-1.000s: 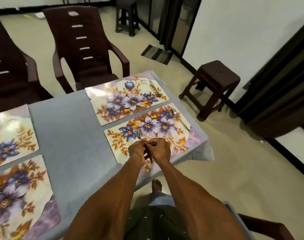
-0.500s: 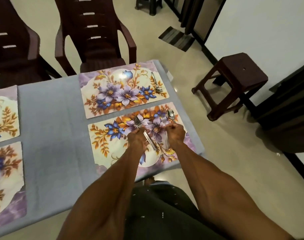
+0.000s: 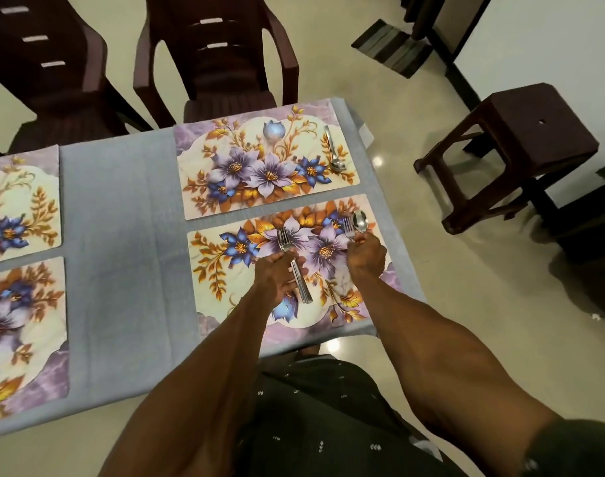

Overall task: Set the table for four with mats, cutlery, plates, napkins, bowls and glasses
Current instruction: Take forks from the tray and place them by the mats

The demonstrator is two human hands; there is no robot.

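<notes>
The rectangular table under a grey-blue woven cloth takes up most of the shot, and the cloth looks matte with a fine weave. Behind it sit two dark brown moulded plastic armchairs with slotted backs, and off to the right there's a square dark brown plastic stool on the glossy cream floor.

Four glossy rectangular floral placemats are laid out, all purple and blue flowers with orange leaves on a cream centre. The near right placemat is right in front of the person, the far right placemat is just beyond it, and two more placemats sit at the left edge, partly cut off.

The left hand is curled around a small bundle of shiny steel forks, tines pointing away, flat handles sticking out toward the person, over the middle of the near right mat. The right hand pinches a steel spoon and fork pair near that mat's far right corner, the oval spoon bowl pointing away. Can't tell if that pair is touching the mat.

Another bit of steel cutlery, spoon bowl visible, lies flat along the right side of the far right mat.
</notes>
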